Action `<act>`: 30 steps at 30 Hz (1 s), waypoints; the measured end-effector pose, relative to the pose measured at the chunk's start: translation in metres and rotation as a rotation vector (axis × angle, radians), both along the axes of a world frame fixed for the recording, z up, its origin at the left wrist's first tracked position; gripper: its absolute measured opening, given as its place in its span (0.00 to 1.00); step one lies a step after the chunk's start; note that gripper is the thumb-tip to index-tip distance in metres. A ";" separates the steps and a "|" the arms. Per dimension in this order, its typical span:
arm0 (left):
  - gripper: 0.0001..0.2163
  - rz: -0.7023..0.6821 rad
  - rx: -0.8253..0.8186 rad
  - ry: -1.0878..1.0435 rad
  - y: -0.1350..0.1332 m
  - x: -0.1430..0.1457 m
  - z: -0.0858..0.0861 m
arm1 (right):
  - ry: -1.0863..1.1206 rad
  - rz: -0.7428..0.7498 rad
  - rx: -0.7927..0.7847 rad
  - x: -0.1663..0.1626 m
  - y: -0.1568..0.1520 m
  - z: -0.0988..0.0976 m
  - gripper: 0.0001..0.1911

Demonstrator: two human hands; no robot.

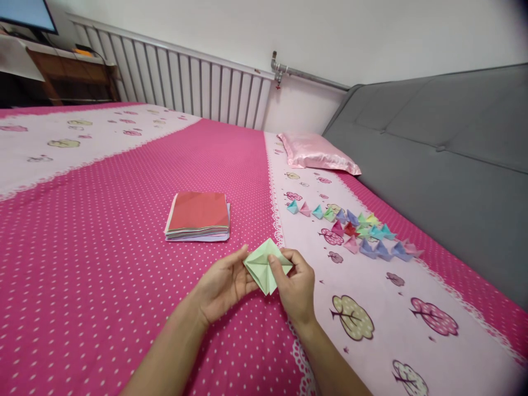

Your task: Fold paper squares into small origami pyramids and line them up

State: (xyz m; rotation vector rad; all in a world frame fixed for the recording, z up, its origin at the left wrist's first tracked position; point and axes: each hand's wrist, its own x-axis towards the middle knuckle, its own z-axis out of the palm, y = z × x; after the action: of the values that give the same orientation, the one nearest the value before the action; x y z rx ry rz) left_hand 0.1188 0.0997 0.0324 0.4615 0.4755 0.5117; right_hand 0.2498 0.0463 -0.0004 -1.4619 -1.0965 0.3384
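A light green sheet of paper (pixel 264 267), folded into a small diamond shape, is held just above the bed between both hands. My left hand (pixel 223 286) pinches its left edge with thumb and fingers closed on it. My right hand (pixel 295 286) grips its right side, thumb lying across the fold. A stack of coloured paper squares (pixel 198 216), red on top, lies on the pink dotted sheet beyond the hands. To the right, several small folded paper pieces (pixel 357 231) in blue, pink, green and red sit in rows.
The bed cover (pixel 103 247) is pink with white dots and pale bands printed with trees. A pink satin pillow (pixel 315 154) lies by the grey padded headboard (pixel 445 165). A white radiator (pixel 185 82) lines the far wall, with a wooden desk (pixel 66 77) at far left.
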 end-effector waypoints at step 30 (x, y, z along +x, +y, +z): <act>0.10 0.146 0.274 0.277 -0.006 0.006 -0.003 | 0.301 0.076 0.034 -0.004 0.000 0.004 0.13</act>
State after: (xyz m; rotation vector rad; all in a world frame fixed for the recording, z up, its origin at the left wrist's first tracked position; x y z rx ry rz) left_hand 0.1252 0.0940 0.0296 0.7704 0.7130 0.6619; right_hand 0.2458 0.0465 0.0038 -1.2922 -0.9110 0.5714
